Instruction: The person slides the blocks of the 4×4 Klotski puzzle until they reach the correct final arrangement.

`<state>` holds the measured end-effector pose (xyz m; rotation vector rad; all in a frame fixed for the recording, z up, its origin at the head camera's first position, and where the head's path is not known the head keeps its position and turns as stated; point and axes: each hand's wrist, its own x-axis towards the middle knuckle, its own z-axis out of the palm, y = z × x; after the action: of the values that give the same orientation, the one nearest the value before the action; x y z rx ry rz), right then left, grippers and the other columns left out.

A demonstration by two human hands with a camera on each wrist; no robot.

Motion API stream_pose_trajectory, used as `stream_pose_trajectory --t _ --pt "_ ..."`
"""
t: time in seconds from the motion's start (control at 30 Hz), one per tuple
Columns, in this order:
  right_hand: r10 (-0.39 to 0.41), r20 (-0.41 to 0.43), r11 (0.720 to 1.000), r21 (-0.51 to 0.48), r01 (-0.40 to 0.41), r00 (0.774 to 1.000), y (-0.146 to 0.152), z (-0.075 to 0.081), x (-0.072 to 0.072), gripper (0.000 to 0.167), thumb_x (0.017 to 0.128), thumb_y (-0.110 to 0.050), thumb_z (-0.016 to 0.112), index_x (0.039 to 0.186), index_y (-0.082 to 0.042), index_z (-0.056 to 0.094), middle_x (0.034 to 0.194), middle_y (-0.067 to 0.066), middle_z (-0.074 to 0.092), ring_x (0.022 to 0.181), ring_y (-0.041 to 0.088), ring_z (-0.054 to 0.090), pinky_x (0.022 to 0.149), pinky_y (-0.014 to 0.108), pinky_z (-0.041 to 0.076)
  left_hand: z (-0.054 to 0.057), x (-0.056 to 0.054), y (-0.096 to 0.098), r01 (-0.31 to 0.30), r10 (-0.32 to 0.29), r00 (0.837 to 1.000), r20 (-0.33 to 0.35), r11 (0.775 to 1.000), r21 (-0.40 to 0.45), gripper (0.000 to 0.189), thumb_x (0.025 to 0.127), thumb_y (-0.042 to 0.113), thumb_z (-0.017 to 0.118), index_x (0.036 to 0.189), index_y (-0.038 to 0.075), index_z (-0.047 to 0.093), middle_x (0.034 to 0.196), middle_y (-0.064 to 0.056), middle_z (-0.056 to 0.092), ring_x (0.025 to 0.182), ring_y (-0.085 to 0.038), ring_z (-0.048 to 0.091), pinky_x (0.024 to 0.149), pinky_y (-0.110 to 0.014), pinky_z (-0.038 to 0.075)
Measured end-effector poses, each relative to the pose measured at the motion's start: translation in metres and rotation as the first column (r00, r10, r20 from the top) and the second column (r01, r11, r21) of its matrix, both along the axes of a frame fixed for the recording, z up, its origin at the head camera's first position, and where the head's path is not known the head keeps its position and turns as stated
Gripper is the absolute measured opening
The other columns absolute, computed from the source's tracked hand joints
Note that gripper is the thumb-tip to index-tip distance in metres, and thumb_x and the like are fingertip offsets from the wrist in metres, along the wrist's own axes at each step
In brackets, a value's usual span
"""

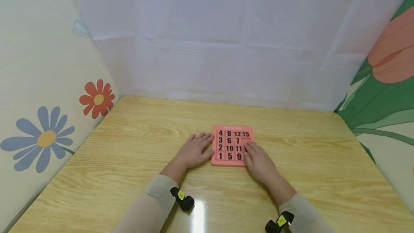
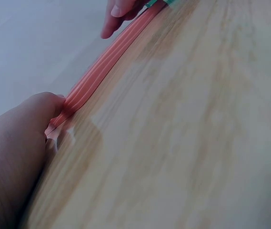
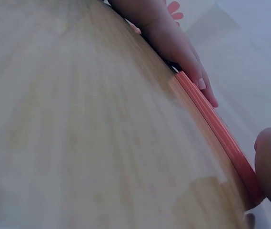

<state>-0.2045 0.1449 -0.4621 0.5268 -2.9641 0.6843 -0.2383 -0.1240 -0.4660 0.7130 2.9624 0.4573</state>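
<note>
Begins at far left with a pale printed wall (image 1: 38, 56), carrying a blue flower (image 1: 46, 139) and, nearer the corner, a red flower (image 1: 98, 99). Continues rightward with a creased white backdrop (image 1: 207, 17) behind a light wood-grain table (image 1: 145, 125). Follows a pale left sleeve (image 1: 145, 200), strapped with a black device (image 1: 185, 201) with a yellow label, up to the left hand (image 1: 194, 152). Rests there with fingers extended and loose, gripping nothing, touching the left edge of a pink number puzzle (image 1: 229, 144) with the thumb tip. Lies flat on the table between both hands, reading 4, 8, 12, 15 along the far row, then 3, 6, 7 beside a bare pink slot, then 2, 10, 11, then 1, 5, 9. Meets the right hand (image 1: 261, 163) next, reaching over the right column with fingers nearly straight, covering its lower part and clasping nothing. Passes a second black device (image 1: 279, 222) on a pale right sleeve (image 1: 307, 215). Ends at far right with a large pink tulip (image 1: 394, 53) above green leaves (image 1: 385, 96), printed on the wall.
</note>
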Motion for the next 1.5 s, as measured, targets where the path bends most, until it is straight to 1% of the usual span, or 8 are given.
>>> stream_pose_trajectory --t 0.13,0.2,0.43,0.6,0.73,0.9,1.17,1.5 --pt "-0.004 -0.019 1.0 0.005 0.004 1.0 0.0 0.0 -0.012 0.048 0.103 -0.024 0.042 0.141 0.005 0.047 0.151 0.021 0.043 0.142 0.037 0.038 0.12 0.049 0.03 0.0 0.0 0.0 -0.001 0.001 1.0 -0.002 1.0 -0.005 0.066 0.101 0.052 0.039 0.155 0.016 0.029 0.162 -0.004 0.027 0.152 -0.026 0.02 0.126 -0.049 0.01" --pt "-0.01 -0.013 1.0 0.011 0.01 1.0 -0.001 0.001 -0.019 0.048 0.103 -0.024 0.041 0.142 0.004 0.047 0.152 0.021 0.042 0.143 0.037 0.037 0.12 0.049 0.029 0.001 0.0 0.0 -0.004 0.004 1.0 0.0 1.0 -0.008 0.066 0.101 0.052 0.039 0.155 0.016 0.028 0.162 -0.003 0.027 0.152 -0.026 0.019 0.126 -0.049 0.01" --pt "-0.025 0.077 0.999 0.035 0.022 0.997 -0.009 0.006 -0.039 0.052 0.105 -0.029 0.035 0.15 -0.003 0.038 0.159 0.016 0.032 0.148 0.034 0.029 0.123 0.048 0.023 0.002 0.002 0.001 -0.002 0.002 1.0 -0.003 1.0 0.001 0.066 0.101 0.051 0.04 0.155 0.016 0.029 0.162 -0.004 0.027 0.152 -0.026 0.02 0.126 -0.049 0.01" --pt "-0.011 0.073 0.999 0.05 0.007 0.997 -0.009 0.006 -0.046 0.052 0.104 -0.027 0.035 0.149 0.0 0.038 0.157 0.018 0.034 0.147 0.034 0.03 0.123 0.047 0.025 0.004 0.004 0.001 -0.002 0.001 1.0 0.001 1.0 0.006 0.066 0.101 0.051 0.04 0.155 0.015 0.029 0.162 -0.004 0.027 0.152 -0.026 0.02 0.126 -0.049 0.01" --pt "-0.022 0.104 0.998 0.069 0.015 0.994 -0.01 0.007 -0.047 0.053 0.105 -0.028 0.034 0.15 -0.001 0.036 0.159 0.017 0.032 0.148 0.034 0.029 0.123 0.047 0.024 0.004 0.004 0.002 -0.002 0.002 1.0 -0.002 1.0 0.009 0.066 0.1 0.051 0.04 0.155 0.015 0.029 0.162 -0.004 0.028 0.152 -0.027 0.02 0.126 -0.05 0.01" --pt "-0.044 0.139 0.997 0.064 0.035 0.989 -0.012 0.008 -0.044 0.054 0.105 -0.031 0.033 0.151 -0.003 0.035 0.16 0.015 0.03 0.149 0.032 0.027 0.124 0.047 0.022 0.003 0.003 0.002 -0.006 0.006 1.0 -0.007 1.0 0.003 0.066 0.1 0.05 0.041 0.155 0.014 0.03 0.161 -0.005 0.029 0.152 -0.027 0.022 0.125 -0.05 0.012" --pt "-0.028 0.09 0.997 0.069 0.021 0.996 -0.012 0.005 -0.038 0.053 0.104 -0.029 0.036 0.149 0.0 0.038 0.157 0.017 0.035 0.147 0.033 0.031 0.122 0.046 0.026 0.002 0.002 0.001 0.001 -0.001 1.0 -0.016 1.0 0.002 0.066 0.1 0.049 0.042 0.154 0.013 0.032 0.161 -0.006 0.03 0.151 -0.028 0.022 0.125 -0.051 0.012" --pt "-0.026 0.088 0.998 0.052 0.021 0.996 -0.011 0.005 -0.029 0.053 0.104 -0.028 0.038 0.148 0.001 0.038 0.157 0.017 0.035 0.147 0.033 0.031 0.122 0.046 0.026 0.001 0.002 0.001 -0.004 0.004 1.0 -0.007 1.0 0.0 0.066 0.1 0.051 0.041 0.155 0.015 0.03 0.161 -0.005 0.029 0.152 -0.027 0.022 0.126 -0.05 0.011"
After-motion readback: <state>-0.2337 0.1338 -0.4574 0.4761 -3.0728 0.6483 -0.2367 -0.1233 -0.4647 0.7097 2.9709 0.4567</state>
